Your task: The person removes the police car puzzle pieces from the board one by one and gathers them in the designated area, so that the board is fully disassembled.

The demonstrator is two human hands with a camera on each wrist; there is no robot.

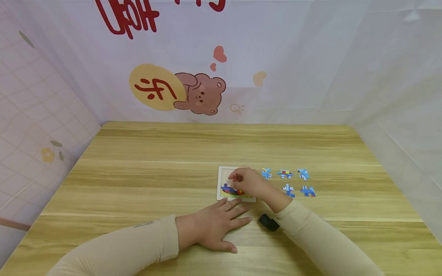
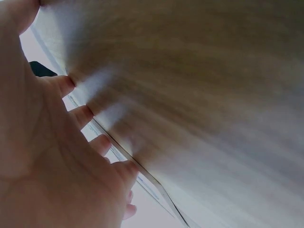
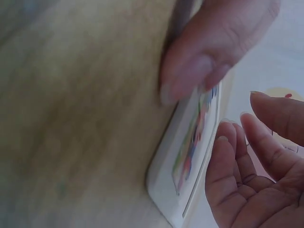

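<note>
A jigsaw board (image 1: 219,184) with a pale frame lies on the wooden table. Its near part shows a blue, red and green picture; bare backing appears farther back. Palm down, my left hand (image 1: 215,226) rests on the table with fingers spread, the fingertips at the board's near edge. My right hand (image 1: 250,183) hovers over the board, fingers loosely bent. In the right wrist view, the right thumb (image 3: 280,116) and fingers stand apart with nothing seen between them. Part of the board is hidden under this hand.
Loose blue jigsaw pieces lie right of the board, among them a piece (image 1: 285,173) in the far row and a piece (image 1: 307,191) in the near row. A small black object (image 1: 269,222) sits by the right sleeve. A printed cloth (image 1: 276,103) hangs behind the table.
</note>
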